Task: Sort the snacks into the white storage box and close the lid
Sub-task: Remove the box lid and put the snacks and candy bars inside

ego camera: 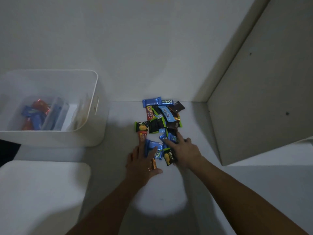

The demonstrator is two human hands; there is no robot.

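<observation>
White shelf surface (pixel 194 116) lies dim under me. Both palms lie flat and spread on the near edge of the heap of small foil snack packets (pixel 160 119): my left hand (pixel 144 160) over a blue wrapper (pixel 152 145), my right hand (pixel 183 150) over dark ones, neither gripping yet, I think. Off left, well apart, the open white plastic storage box (pixel 95 92) holds some snacks; its flat white lid (pixel 42 184) lies nearer. Best to rake packets together, then scoop.

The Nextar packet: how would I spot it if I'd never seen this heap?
Start at the white storage box on the left, then move right to the snack pile. The Nextar packet lies on the pile's left edge, black with green trim, yellow fruit pictured and its name in white.
</observation>
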